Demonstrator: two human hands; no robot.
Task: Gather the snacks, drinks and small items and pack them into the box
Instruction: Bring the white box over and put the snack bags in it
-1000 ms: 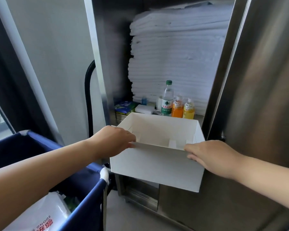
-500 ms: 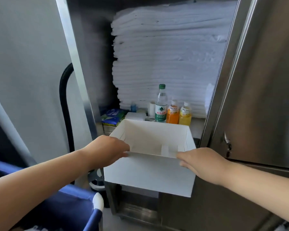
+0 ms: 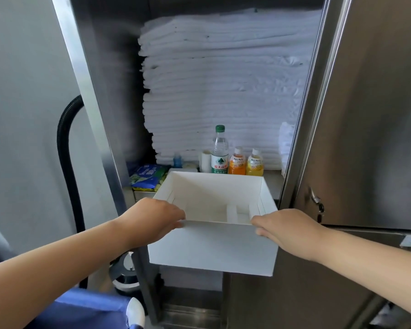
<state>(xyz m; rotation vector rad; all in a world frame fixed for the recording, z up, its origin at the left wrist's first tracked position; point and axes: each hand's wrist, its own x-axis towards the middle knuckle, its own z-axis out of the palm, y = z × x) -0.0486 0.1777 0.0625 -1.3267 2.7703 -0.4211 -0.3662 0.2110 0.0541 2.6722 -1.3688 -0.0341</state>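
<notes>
Lower left: blue cart fabric (image 3: 86,307).
Left hand (image 3: 152,219): fingers curled over near-left rim of white box (image 3: 211,248).
Right hand (image 3: 287,231): gripping near-right corner.
Box: open-topped, held level before cabinet shelf.
Just behind: snack packet (image 3: 148,175) at left; water bottle (image 3: 220,153), orange juice bottle (image 3: 237,162) and yellow juice bottle (image 3: 254,163), upright, side by side.
Rear: stacked white towels (image 3: 223,91).

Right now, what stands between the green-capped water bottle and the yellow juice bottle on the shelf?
One orange juice bottle stands between the water bottle and the yellow juice bottle, as the head view shows.
</notes>
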